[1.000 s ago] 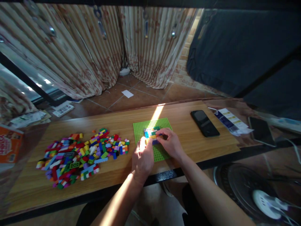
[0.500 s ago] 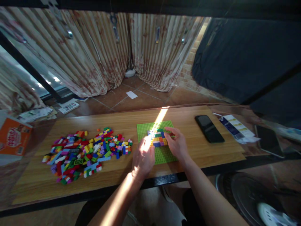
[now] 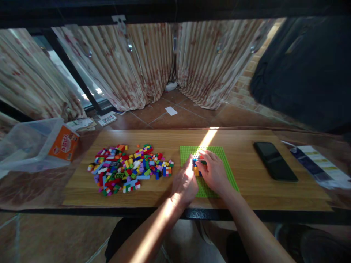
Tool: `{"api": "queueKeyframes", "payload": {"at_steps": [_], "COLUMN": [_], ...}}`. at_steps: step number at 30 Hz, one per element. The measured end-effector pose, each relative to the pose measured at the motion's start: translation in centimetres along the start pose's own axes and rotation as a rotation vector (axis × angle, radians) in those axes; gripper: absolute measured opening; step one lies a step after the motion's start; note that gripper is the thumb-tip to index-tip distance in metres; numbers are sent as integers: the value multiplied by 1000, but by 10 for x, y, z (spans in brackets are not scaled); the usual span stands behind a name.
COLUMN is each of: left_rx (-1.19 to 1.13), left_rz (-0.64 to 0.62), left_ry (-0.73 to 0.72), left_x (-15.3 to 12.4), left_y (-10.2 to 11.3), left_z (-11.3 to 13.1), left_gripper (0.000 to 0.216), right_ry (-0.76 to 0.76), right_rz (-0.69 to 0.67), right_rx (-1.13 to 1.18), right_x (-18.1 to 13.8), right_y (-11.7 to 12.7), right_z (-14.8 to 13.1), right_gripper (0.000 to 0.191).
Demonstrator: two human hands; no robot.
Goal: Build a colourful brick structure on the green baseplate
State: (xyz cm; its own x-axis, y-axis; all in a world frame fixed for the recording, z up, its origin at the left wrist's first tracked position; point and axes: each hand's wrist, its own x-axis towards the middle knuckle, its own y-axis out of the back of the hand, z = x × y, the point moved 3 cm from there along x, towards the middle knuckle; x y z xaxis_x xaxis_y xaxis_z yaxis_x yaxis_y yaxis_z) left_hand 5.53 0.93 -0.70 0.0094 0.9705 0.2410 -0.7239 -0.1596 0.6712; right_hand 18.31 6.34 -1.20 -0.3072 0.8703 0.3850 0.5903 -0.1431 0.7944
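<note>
A square-looking, bright green studded baseplate (image 3: 206,190) lies flat just right of centre, bearing a low, partly hidden cluster of multicoloured bricks (image 3: 195,170), blue and orange showing.

Wood-grain tabletop (image 3: 245,164): loose bricks (image 3: 128,168) lay heaped toward left edge, small orange piece (image 3: 138,145) just apart on far-edge side. Green baseplate (image 3: 204,190) sat between heap and black phone (image 3: 274,160), which lay near right edge.
</note>
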Motion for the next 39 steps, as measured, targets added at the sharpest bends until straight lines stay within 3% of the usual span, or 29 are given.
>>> {"api": "queueKeyframes", "payload": {"at_steps": [8, 13, 18, 31, 39], "left_rx": [-9, 51, 94, -129, -126], "left_rz": [-88, -168, -183, 170, 188], "left_ry": [88, 77, 33, 140, 113], "left_x": [-9, -9, -4, -1, -3], "left_y": [2, 4, 21, 82, 83], "left_z": [-2, -3, -4, -35, -39], "left_gripper": [69, 62, 41, 30, 29], "right_ry": [26, 14, 3, -66, -66], "right_rz": [27, -141, -246, -273, -264], "right_rx": [-119, -353, -489, -490, -497], "right_x": [4, -1, -2, 5, 4], "right_y": [-8, -22, -25, -27, -28], "right_z": [-5, -11, -12, -14, -10], "right_gripper": [39, 45, 55, 65, 65]}}
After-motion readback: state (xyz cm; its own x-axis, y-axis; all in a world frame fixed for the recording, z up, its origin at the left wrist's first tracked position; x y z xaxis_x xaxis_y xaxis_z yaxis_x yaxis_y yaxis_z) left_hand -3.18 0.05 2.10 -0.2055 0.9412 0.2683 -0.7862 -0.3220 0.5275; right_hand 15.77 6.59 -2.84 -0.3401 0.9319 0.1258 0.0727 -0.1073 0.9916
